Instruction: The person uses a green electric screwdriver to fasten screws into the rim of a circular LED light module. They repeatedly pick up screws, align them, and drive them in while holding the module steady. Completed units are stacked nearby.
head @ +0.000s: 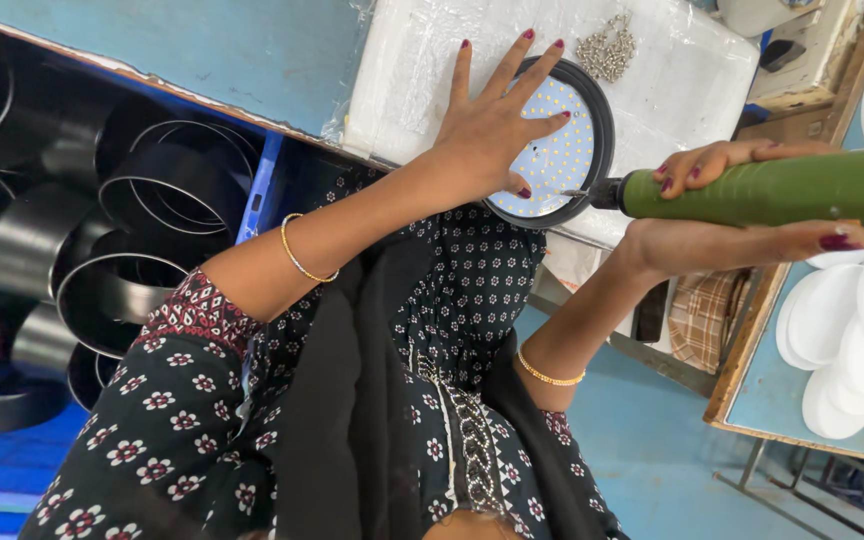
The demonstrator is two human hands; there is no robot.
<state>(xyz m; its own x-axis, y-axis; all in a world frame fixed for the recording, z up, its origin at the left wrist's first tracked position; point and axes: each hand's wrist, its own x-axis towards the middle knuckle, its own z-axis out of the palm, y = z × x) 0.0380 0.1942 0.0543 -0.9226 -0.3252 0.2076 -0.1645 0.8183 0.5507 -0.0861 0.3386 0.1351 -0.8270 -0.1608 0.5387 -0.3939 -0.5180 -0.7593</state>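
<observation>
The left hand [487,125] lies flat, fingers spread, hiding part of the round lamp disc [564,150] beneath them. The right hand [727,215] grips a green screwdriver [782,190], cut off at the frame's edge, tip at the disc's rim.

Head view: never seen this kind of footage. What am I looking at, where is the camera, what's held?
There is no machine here, just one person working with bare hands. The single camera sits on the person's head and looks down, so the picture appears rotated and their patterned clothing fills the lower part.

The left hand lies flat, fingers spread, on a round lamp panel with a black rim and a white face dotted with small yellow points. The right hand grips a green powered screwdriver, its tip at the panel's edge.

The panel rests on a white plastic-wrapped block, which also carries a small pile of screws. Black metal rings fill a blue crate on one side; white round discs are stacked on the other.
</observation>
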